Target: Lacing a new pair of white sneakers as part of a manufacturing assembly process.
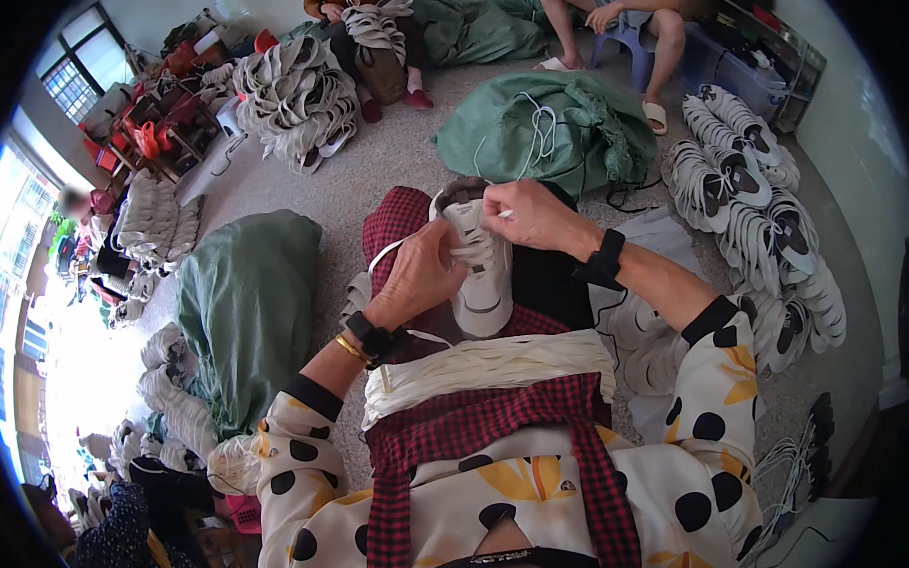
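A whitish lace-up shoe upper (pixel 487 310) rests over my lap, its toe toward me and its dark-lined collar pointing away. My left hand (pixel 420 273) bends over the lacing area on its left side, fingers pinched together on a white shoelace (pixel 388 250). On the far right side of the opening, my right hand (pixel 539 219) is closed with a white lace end showing between thumb and fingers. A thick bundle of flat cream laces (pixel 491 373) lies across my lap on a red-and-black checked apron (pixel 495 411).
Green sacks lie ahead (pixel 550 132) and to the left (pixel 248 317). Stacked shoe uppers (pixel 748 194) line the right wall, with another heap (pixel 296 93) at the far left. Two people sit at the back, one handling uppers (pixel 375 29). Loose laces (pixel 783 486) hang at the lower right.
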The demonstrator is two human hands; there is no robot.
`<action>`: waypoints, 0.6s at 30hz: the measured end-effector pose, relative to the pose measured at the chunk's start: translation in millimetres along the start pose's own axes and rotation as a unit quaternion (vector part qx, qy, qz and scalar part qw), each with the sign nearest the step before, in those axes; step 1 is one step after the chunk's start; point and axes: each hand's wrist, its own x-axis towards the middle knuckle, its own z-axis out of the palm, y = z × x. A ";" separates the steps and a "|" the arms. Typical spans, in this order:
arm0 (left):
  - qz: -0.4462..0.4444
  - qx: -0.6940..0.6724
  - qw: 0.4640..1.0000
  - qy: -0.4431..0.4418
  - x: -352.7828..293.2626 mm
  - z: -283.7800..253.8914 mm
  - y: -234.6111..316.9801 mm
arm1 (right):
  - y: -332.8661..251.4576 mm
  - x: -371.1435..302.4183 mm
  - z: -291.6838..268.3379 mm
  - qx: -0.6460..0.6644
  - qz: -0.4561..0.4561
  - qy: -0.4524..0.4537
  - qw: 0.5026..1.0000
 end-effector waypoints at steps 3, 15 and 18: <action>-0.016 -0.004 1.000 0.011 0.1 -4.5 -1.4 | 18.7 1.1 -31.8 0.082 0.034 0.108 0.990; 0.089 0.113 0.989 0.024 17.8 -30.6 -9.3 | -7.1 -8.7 -23.8 0.102 0.116 -0.081 0.985; 0.065 0.052 0.997 -0.005 13.7 -26.9 -14.3 | -8.7 -7.6 -16.9 0.051 0.057 -0.086 0.993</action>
